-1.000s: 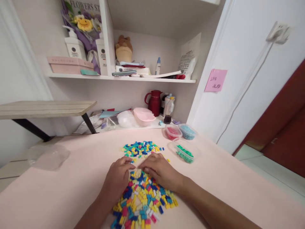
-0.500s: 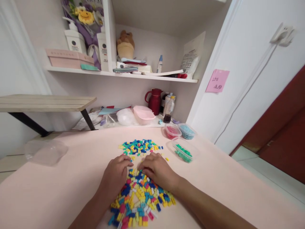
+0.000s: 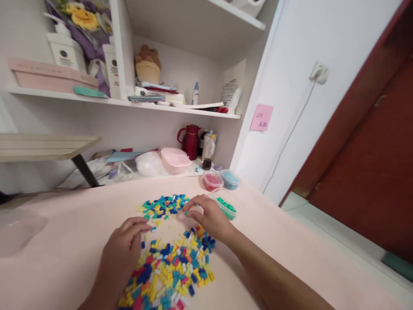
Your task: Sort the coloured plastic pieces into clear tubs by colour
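A big heap of small coloured bricks (image 3: 171,267) lies on the pale pink table (image 3: 290,254) in front of me. A smaller patch of blue, green and yellow bricks (image 3: 163,206) lies just beyond it. My left hand (image 3: 121,252) rests palm down on the left side of the big heap, fingers curled onto the bricks. My right hand (image 3: 206,215) reaches forward between the two piles; its fingertips pinch a small green piece. A clear tub of green bricks (image 3: 226,207) stands right beside that hand.
Tubs of red bricks (image 3: 212,180) and light blue bricks (image 3: 229,179) stand behind the green one. A clear lid (image 3: 17,228) lies at the far left. A red jug (image 3: 191,141), bottles and a pink box (image 3: 176,159) crowd the back ledge. A dark red door (image 3: 364,155) is on the right.
My view has swung to the right. My right hand has lifted off the big heap and moved forward to the gap by the small pile. My left hand has slid back along the heap.
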A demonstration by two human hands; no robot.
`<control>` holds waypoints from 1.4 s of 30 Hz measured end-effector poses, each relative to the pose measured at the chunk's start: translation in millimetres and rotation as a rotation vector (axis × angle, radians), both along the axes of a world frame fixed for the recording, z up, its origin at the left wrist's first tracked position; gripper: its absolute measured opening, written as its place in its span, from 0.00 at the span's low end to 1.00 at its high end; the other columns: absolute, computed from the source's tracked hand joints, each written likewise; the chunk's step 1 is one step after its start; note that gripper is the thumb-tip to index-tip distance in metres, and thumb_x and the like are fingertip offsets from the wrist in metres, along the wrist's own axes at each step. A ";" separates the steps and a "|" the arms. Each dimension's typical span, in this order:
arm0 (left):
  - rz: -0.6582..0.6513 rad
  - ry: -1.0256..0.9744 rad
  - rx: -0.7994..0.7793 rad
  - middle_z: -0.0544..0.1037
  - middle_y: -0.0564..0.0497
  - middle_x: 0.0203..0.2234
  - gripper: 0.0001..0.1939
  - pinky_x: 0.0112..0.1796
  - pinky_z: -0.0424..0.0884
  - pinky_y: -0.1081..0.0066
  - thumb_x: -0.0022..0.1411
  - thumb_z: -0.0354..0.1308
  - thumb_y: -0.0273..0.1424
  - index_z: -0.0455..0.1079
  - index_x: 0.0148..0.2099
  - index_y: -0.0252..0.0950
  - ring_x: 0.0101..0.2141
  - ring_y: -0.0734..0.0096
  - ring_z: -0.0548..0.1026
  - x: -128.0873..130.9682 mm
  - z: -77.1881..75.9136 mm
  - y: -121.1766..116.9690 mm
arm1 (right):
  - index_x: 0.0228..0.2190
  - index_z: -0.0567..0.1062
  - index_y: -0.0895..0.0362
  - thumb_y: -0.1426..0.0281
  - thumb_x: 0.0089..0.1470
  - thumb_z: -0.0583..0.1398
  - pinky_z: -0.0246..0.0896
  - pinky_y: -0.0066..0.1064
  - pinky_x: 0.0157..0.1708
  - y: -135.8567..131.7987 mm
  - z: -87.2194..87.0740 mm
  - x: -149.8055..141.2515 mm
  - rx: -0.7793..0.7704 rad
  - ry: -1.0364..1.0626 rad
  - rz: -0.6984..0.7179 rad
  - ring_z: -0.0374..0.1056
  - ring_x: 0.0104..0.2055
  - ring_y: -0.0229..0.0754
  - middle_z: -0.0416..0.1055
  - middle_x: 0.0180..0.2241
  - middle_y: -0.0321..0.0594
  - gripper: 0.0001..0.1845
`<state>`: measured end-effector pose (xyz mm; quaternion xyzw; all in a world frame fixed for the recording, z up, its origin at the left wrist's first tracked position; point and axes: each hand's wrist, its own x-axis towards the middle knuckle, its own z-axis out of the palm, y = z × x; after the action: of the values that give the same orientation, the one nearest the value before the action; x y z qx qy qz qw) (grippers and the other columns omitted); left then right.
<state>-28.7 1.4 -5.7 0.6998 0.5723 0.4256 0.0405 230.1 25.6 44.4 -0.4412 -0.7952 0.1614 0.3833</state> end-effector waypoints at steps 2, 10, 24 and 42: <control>0.034 -0.037 -0.007 0.82 0.53 0.39 0.19 0.43 0.74 0.67 0.57 0.45 0.32 0.79 0.30 0.45 0.41 0.65 0.80 -0.6 1.9 0.1 | 0.33 0.77 0.52 0.74 0.56 0.61 0.60 0.37 0.48 5.7 10.1 19.1 0.080 0.014 -0.117 0.70 0.43 0.44 0.77 0.37 0.37 0.05; 0.097 -0.121 -0.021 0.83 0.53 0.37 0.17 0.44 0.72 0.66 0.54 0.45 0.34 0.77 0.28 0.45 0.41 0.63 0.79 -0.7 8.8 -1.0 | 0.36 0.75 0.53 0.74 0.57 0.57 0.57 0.39 0.44 13.7 23.5 70.9 0.159 -0.226 -0.590 0.66 0.44 0.48 0.75 0.39 0.41 0.08; 0.083 -0.123 0.001 0.81 0.51 0.38 0.18 0.45 0.73 0.65 0.57 0.45 0.31 0.78 0.30 0.42 0.42 0.64 0.79 0.2 4.2 -3.0 | 0.44 0.77 0.53 0.82 0.52 0.52 0.59 0.46 0.48 13.7 3.5 49.8 0.185 -0.330 -0.532 0.65 0.52 0.54 0.70 0.49 0.49 0.23; 0.180 -0.087 -0.019 0.78 0.45 0.45 0.19 0.52 0.71 0.58 0.55 0.46 0.27 0.80 0.35 0.39 0.47 0.58 0.76 -0.8 -3.5 3.0 | 0.59 0.67 0.51 0.78 0.59 0.55 0.57 0.48 0.57 -1.5 -52.5 -31.5 0.147 -0.453 0.110 0.60 0.60 0.52 0.63 0.60 0.48 0.27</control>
<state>-29.5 4.5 -9.2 0.6258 0.6347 0.4521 0.0336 198.6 24.1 -8.1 -0.3931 -0.8933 0.0204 0.2168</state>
